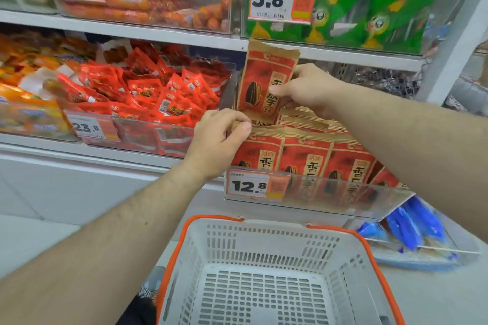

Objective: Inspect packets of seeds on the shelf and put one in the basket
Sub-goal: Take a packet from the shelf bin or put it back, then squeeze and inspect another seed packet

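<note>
One seed packet [266, 79] is pinched up by the right hand [307, 87], the left hand [221, 140] gripping a shelved packet [257, 148], basket [264, 235] unfilled.

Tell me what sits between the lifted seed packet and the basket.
In the head view, between the lifted seed packet and the basket stand the front row of seed packets behind a clear shelf guard with the 12.8 price tag.

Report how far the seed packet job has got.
Done: one seed packet is lifted above the row of packets behind the 12.8 price tag. In hand: the right hand grips the raised packet, while the left hand pinches the top of a front packet in the row. Left: the basket below shows nothing inside, so a packet is not yet in it.
</note>
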`<control>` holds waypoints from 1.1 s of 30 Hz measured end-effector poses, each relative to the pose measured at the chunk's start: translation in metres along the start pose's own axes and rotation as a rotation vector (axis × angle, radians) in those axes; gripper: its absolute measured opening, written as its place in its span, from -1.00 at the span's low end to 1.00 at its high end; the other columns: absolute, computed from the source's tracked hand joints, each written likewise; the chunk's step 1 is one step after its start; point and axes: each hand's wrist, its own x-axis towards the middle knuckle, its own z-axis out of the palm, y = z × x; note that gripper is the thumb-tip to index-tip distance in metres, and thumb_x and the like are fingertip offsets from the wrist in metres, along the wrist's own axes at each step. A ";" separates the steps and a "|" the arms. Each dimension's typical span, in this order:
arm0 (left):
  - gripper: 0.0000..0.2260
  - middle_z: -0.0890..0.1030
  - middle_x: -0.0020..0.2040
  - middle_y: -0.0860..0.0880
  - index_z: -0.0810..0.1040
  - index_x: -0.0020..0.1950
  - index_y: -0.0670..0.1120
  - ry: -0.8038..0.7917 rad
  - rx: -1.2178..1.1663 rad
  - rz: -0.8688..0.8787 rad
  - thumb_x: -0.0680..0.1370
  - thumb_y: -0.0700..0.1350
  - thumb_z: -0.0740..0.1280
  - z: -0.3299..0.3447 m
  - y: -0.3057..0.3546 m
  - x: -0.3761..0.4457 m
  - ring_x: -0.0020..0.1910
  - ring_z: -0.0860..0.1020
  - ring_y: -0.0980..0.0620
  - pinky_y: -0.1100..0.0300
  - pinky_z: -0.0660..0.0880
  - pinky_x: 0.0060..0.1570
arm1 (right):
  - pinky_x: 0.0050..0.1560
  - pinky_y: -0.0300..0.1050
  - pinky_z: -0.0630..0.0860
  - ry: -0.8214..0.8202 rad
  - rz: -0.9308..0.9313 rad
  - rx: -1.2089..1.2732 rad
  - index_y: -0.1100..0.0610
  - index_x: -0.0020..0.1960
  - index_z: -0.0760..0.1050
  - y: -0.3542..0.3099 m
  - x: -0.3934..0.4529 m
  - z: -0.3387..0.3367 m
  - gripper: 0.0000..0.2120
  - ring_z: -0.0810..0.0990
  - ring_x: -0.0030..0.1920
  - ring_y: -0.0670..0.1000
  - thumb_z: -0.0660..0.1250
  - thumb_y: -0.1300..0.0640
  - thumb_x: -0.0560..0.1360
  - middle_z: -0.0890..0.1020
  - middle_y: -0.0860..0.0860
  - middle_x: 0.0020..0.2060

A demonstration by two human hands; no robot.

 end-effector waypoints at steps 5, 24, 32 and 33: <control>-0.58 0.51 -0.12 0.30 0.62 0.01 0.00 0.034 -0.043 -0.016 0.50 0.20 0.07 0.004 0.000 -0.003 0.10 0.43 0.01 0.11 0.33 0.11 | -0.13 -0.10 0.62 0.067 0.020 -0.089 0.08 -0.01 0.61 -0.001 0.011 0.002 -0.87 0.63 -0.17 0.01 0.50 0.13 0.46 0.67 0.01 -0.16; -0.61 0.53 -0.11 0.20 0.57 0.00 -0.06 0.063 -0.073 -0.046 0.51 0.18 0.10 0.006 0.002 -0.008 0.06 0.41 0.11 0.28 0.35 0.03 | -0.42 -0.24 0.25 0.162 -0.057 -0.653 0.06 -0.32 0.42 -0.002 0.023 0.021 -0.75 0.45 -0.29 -0.03 0.41 0.24 0.46 0.48 -0.05 -0.32; -0.79 0.49 0.03 0.15 0.53 -0.09 0.02 0.131 -0.085 0.027 0.54 0.07 0.16 0.006 0.000 -0.009 0.14 0.47 0.13 0.05 0.42 0.19 | -0.16 -0.12 0.46 0.132 -0.132 -0.801 0.03 -0.15 0.59 -0.020 0.028 0.033 -0.95 0.57 -0.09 0.05 0.46 0.10 0.43 0.64 0.01 -0.11; -0.76 0.45 0.03 0.19 0.57 -0.08 -0.01 0.145 -0.098 0.015 0.54 0.08 0.16 0.007 0.000 -0.010 0.14 0.46 0.15 0.09 0.44 0.17 | -0.16 -0.11 0.46 0.177 -0.180 -0.871 0.05 -0.13 0.61 -0.020 0.027 0.034 -0.97 0.57 -0.09 0.08 0.44 0.13 0.44 0.64 0.03 -0.10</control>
